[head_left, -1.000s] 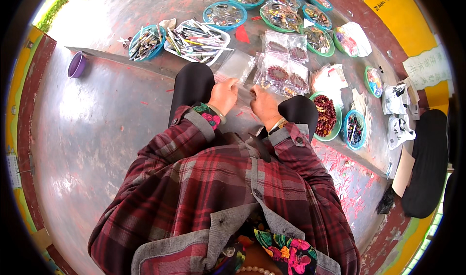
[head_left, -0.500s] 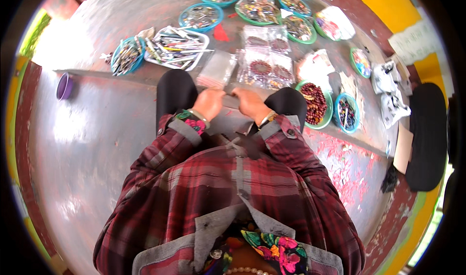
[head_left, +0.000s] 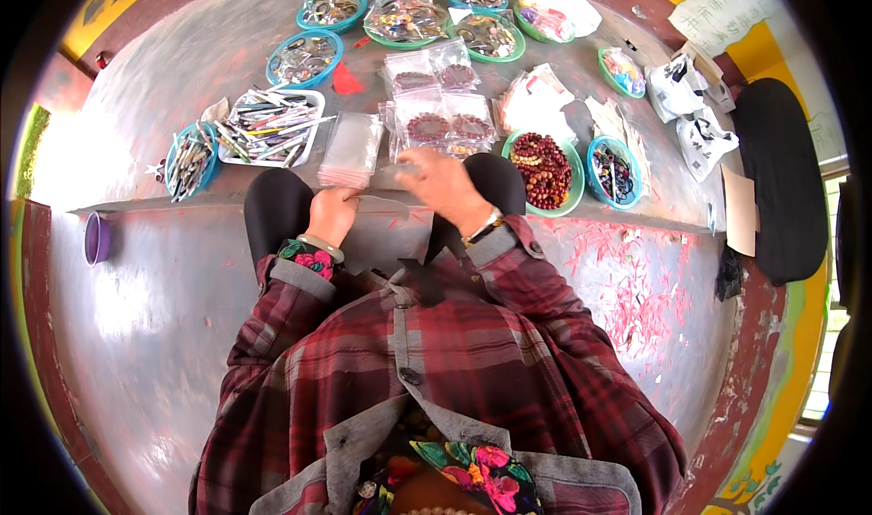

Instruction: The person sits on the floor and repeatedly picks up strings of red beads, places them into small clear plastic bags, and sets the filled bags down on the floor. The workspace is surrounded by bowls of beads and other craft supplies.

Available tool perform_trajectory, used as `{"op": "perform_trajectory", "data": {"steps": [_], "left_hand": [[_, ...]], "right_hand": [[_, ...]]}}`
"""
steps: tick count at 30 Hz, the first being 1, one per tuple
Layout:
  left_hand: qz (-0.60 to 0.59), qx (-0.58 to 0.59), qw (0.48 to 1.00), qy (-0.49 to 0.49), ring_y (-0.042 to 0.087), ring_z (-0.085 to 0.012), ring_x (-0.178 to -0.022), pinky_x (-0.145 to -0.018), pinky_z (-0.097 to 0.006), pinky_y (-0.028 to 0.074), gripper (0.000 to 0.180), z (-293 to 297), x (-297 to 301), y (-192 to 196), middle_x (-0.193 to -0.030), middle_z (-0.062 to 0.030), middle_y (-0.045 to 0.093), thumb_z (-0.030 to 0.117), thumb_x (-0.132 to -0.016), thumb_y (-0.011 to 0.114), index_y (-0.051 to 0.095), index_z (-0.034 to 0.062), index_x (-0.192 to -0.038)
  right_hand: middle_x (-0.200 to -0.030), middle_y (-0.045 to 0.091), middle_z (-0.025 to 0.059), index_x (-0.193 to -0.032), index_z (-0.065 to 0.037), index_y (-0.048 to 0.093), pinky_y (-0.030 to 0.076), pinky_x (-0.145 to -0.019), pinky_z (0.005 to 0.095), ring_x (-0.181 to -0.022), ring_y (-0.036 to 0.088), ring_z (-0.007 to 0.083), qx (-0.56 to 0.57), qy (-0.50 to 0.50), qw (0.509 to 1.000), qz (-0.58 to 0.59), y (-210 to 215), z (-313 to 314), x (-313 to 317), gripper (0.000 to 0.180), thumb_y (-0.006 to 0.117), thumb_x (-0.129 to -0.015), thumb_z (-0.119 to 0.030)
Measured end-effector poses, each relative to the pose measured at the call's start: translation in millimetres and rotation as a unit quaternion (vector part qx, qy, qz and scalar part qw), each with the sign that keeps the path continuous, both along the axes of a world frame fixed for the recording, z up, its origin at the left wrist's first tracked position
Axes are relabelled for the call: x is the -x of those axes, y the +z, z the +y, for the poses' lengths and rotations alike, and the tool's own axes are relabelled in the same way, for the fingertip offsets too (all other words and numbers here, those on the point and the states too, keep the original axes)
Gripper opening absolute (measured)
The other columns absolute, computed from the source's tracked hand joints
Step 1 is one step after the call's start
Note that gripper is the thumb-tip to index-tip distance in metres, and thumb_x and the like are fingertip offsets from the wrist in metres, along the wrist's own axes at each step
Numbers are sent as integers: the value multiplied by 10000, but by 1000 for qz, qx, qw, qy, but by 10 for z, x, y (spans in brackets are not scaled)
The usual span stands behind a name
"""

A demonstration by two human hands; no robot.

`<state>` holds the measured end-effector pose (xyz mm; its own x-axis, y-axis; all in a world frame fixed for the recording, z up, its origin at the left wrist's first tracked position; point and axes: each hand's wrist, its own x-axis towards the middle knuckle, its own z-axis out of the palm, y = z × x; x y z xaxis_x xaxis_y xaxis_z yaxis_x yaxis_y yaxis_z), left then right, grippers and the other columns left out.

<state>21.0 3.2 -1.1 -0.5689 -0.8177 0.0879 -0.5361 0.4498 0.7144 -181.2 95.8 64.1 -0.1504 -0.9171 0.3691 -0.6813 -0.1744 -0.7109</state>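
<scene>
My left hand (head_left: pixel 333 215) is closed in a pinch on the edge of a clear plastic bag (head_left: pixel 383 208), which stretches out to its right over my lap. My right hand (head_left: pixel 447 188) is lifted off the bag, its fingers apart and nothing seen in them. Just beyond my left hand lies a stack of flat clear bags (head_left: pixel 352 147) with a pinkish lower edge. Further right, clear bags with dark red bead bracelets (head_left: pixel 429 126) lie beyond my right hand. A green bowl (head_left: pixel 574 186) of dark red bead strings stands right of my right knee.
A white tray (head_left: pixel 316 106) of pens and a blue basket (head_left: pixel 211 165) of pens stand at the left. Several bowls of packed trinkets (head_left: pixel 400 20) line the back. A blue basket (head_left: pixel 636 188) and white plastic bags (head_left: pixel 704 143) are at right. A purple bowl (head_left: pixel 96 239) sits far left.
My hands have parted: the right has let go and risen with its fingers spreading, while the left keeps the bag. The view has shifted, so the surroundings sit further left.
</scene>
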Motion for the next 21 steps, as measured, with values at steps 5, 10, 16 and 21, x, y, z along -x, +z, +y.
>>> {"op": "perform_trajectory", "data": {"steps": [5,10,16,21], "left_hand": [[-17,-99,995,8,626,-153,-630,-622,-283,484,208,10,17,34,-717,-116,655,150,-778,603,664,-11,-893],[24,-140,990,9,610,-117,-616,-586,-268,490,220,-33,38,-219,-703,-98,653,128,-793,616,655,-55,-907],[-7,-148,989,16,633,-295,-758,-715,-357,479,236,29,109,-114,-790,-163,651,213,-777,585,668,17,-880],[-28,-142,989,17,633,-298,-775,-716,-356,480,233,60,124,-62,-807,-171,649,208,-777,584,668,18,-882]], "right_hand": [[-855,643,116,-912,-35,626,484,-702,297,-781,628,223,76,-319,944,-45,-48,350,1018,131,604,-791,-77],[-834,620,130,-857,-60,632,459,-707,365,-780,599,303,-81,-475,876,23,-1007,1084,2036,202,602,-734,-218],[-878,634,196,-857,-69,646,483,-738,439,-831,615,357,-286,-529,794,88,-1708,1337,2503,257,551,-694,-244],[-909,638,203,-887,-103,653,471,-813,417,-883,603,378,-343,-519,774,120,-1788,1232,2534,265,542,-681,-226]]}}
